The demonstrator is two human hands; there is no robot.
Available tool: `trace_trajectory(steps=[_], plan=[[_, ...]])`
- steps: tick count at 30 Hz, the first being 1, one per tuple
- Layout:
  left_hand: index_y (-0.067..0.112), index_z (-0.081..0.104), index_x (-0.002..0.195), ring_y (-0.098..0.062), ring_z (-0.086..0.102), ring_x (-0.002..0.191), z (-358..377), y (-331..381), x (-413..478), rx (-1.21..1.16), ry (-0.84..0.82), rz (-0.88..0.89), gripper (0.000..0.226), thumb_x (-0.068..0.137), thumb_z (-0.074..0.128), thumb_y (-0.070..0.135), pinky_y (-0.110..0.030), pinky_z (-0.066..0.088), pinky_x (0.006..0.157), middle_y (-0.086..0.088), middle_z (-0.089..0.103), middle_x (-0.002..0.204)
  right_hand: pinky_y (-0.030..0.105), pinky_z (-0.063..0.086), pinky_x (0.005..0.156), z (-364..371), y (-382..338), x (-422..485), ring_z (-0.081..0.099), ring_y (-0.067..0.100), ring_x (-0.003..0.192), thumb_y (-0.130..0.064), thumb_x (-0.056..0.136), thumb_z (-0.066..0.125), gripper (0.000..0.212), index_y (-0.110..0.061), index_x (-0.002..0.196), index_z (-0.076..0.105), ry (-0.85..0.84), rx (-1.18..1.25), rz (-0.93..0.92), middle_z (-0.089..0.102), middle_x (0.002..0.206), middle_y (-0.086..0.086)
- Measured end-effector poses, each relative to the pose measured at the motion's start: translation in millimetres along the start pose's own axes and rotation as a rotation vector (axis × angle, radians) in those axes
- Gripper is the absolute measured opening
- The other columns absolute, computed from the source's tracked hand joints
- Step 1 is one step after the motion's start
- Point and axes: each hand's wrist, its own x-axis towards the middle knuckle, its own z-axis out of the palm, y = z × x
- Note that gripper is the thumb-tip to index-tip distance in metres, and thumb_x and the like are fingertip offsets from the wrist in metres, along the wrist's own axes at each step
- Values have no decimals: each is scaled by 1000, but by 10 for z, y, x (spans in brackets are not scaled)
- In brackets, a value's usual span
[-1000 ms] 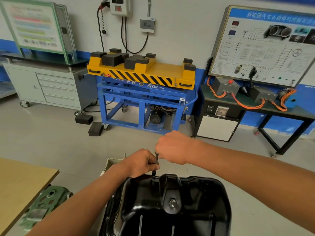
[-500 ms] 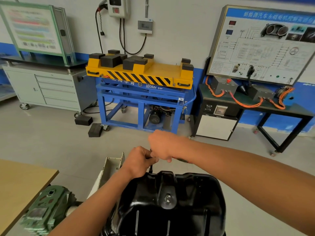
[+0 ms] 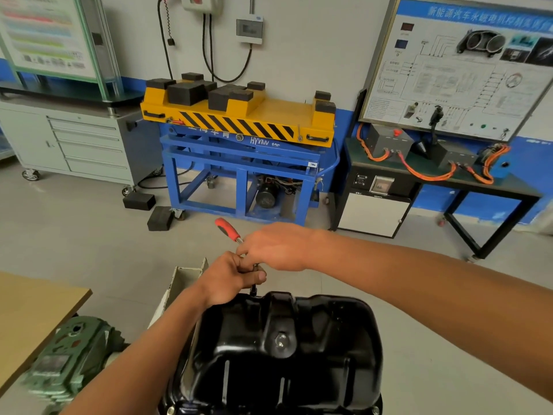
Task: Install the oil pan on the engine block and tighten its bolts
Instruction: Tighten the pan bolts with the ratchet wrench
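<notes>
Oil pan (image 3: 314, 339) glossy black, grey floor (image 3: 74, 235), possibly concrete, blue stand (image 3: 239, 163) behind

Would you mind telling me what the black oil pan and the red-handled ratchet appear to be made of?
The oil pan looks like pressed sheet steel with glossy black paint, judging by its sharp highlights and stamped ribs. The ratchet has a red grip with a duller sheen, probably rubber or plastic, and a bright silvery shank, likely chromed steel.

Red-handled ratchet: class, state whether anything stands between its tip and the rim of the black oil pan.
Nothing visible: the red-handled ratchet, held by left hand and right hand, reaches the black oil pan's rim.
</notes>
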Motion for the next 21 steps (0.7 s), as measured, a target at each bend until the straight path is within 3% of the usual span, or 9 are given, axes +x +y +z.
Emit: trace_trajectory(steps=[2, 5, 7, 9, 12, 14, 17, 19, 21], plan=[[-9, 72, 83, -28, 63, 88, -20, 13, -18, -14, -1, -16, 19, 89, 74, 9, -54, 48, 98, -31, 68, 90, 38, 39, 57, -13, -16, -19, 62, 30, 87, -8, 95, 47, 19, -10, 102, 64, 13, -81, -7, 63, 100, 12], [3, 77, 78, -31, 69, 93, -15, 46, -37, -3, 5, -26, 15, 91, 72, 10, -51, 50, 99, -21, 73, 93, 47, 50, 59, -27, -42, -33, 62, 34, 72, 6, 90, 50, 14, -5, 94, 57, 5, -44, 93, 53, 104, 30], [11, 76, 75, -31, 69, 88, -2, 34, -33, 17, 5, -27, 19, 93, 70, 12, -49, 51, 95, -21, 74, 95, 42, 40, 53, -45, -31, -24, 50, 30, 59, 6, 89, 54, 13, -6, 85, 55, -20, 11, 175, 49, 80, 23], [1, 75, 81, -25, 60, 78, 9, 17, -31, 34, -4, -26, 20, 94, 70, 16, -44, 52, 83, -24, 71, 87, 33, 30, 50, -20, -14, 1, 41, 25, 57, -13, 95, 62, 15, -7, 83, 57, -25, 34, 234, 43, 66, 6], [-9, 72, 86, -17, 50, 71, 14, 0, -22, 67, -6, -37, 28, 92, 71, 19, -30, 41, 69, -12, 61, 74, 30, 27, 46, 15, -51, 24, 43, 19, 54, -43, 97, 60, 44, -14, 67, 47, -3, 76, 319, 44, 66, 1], [-6, 72, 79, -14, 45, 61, 22, 7, -27, 86, 6, -37, 27, 91, 73, 18, -26, 37, 62, -7, 56, 64, 29, 27, 46, 67, -106, 46, 43, 18, 53, -52, 97, 53, 50, -17, 61, 44, 48, 76, 422, 45, 66, 2], [12, 70, 55, -8, 35, 48, 29, 38, -26, 108, 7, -19, 35, 91, 72, 10, -23, 32, 52, 4, 46, 50, 28, 30, 48, 85, -171, 83, 46, 18, 57, -51, 95, 47, 47, -18, 61, 48, 93, 182, 620, 50, 66, 2], [-3, 64, 58, -14, 32, 54, 33, 47, -31, 106, -2, -8, 36, 91, 71, 7, -27, 28, 57, -5, 42, 55, 28, 35, 51, 87, -190, 119, 52, 15, 60, -47, 96, 43, 47, -18, 61, 55, 42, 320, 714, 61, 53, -1], [-15, 62, 68, -19, 32, 62, 43, 41, -34, 95, -10, 2, 36, 92, 71, 12, -29, 28, 61, -9, 42, 62, 28, 39, 54, 81, -190, 144, 56, 12, 60, -41, 95, 41, 48, -18, 58, 60, -26, 440, 781, 60, 40, -5]])
